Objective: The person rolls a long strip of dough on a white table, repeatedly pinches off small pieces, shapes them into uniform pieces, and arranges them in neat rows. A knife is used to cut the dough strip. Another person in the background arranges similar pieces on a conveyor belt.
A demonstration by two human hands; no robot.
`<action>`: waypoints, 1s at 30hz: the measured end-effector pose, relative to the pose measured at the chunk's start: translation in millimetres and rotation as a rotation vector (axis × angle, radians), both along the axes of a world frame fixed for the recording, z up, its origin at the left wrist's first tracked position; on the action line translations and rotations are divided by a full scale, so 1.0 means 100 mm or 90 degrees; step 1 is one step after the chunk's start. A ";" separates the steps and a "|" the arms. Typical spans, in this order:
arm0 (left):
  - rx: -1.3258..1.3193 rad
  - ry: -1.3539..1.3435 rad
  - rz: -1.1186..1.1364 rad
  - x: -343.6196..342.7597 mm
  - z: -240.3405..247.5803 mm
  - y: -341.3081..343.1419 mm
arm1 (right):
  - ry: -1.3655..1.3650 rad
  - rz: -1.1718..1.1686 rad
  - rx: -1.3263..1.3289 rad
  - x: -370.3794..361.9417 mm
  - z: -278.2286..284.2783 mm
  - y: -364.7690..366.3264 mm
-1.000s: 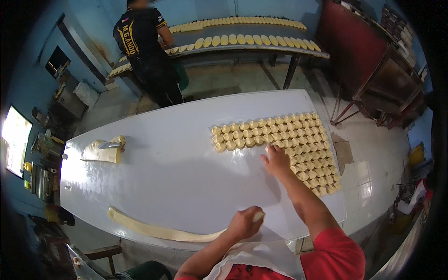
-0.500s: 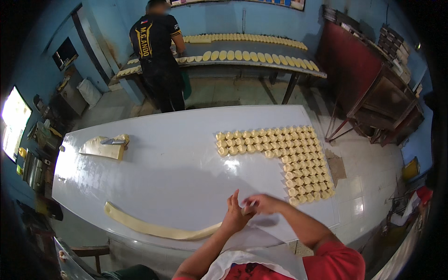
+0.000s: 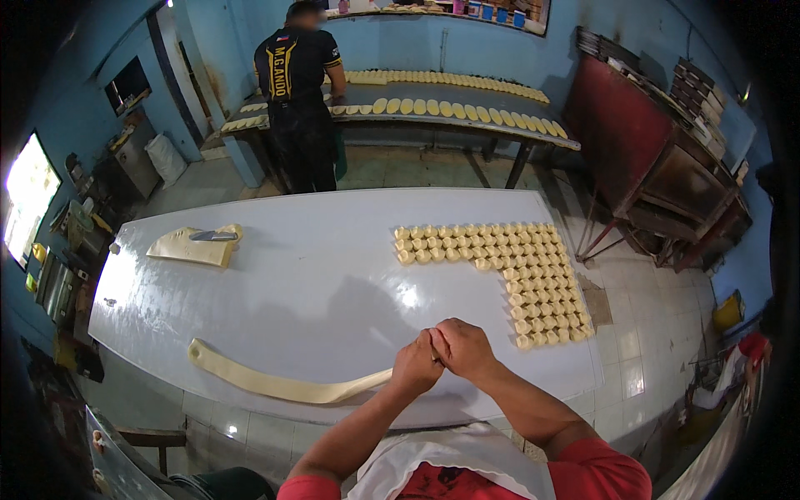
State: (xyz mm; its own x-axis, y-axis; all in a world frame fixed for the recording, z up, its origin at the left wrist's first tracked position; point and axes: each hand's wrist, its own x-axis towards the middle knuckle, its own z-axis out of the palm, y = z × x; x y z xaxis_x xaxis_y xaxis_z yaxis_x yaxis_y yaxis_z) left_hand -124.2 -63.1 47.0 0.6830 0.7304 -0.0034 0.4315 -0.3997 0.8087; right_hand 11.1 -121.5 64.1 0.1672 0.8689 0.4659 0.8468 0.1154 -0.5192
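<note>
A long pale dough rope [image 3: 283, 387] lies curved along the near side of the white table, its right end rising into my left hand [image 3: 417, 365]. My left fingers are wrapped round that end. My right hand [image 3: 467, 347] is closed and pressed against the left one, at the dough's end; the fingers hide most of what is between them. To the right stand rows of small dough pieces [image 3: 542, 287], set close together in an L-shaped block.
A larger dough slab [image 3: 187, 247] with a metal scraper [image 3: 213, 237] on it lies at the table's far left. Beyond the white table [image 3: 333, 217], a person in black [image 3: 296, 100] works at a long table [image 3: 467, 125] with oval dough pieces. A red metal cabinet [image 3: 625, 133] stands at right.
My hands have come together; my left fingers, raised before, are now curled. My right hand has closed against the left. The view has shifted slightly.
</note>
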 end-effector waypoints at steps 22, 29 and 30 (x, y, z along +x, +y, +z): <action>-0.166 0.032 -0.084 0.32 -0.22 0.28 | -0.123 -0.239 -0.289 1.97 -1.54 1.35; -0.263 -0.137 0.029 0.36 -0.81 0.06 | 0.406 0.110 -0.510 0.93 -0.85 0.07; -0.357 -0.167 -0.031 0.30 -0.73 0.09 | 0.525 0.119 -0.566 0.68 -0.60 -0.06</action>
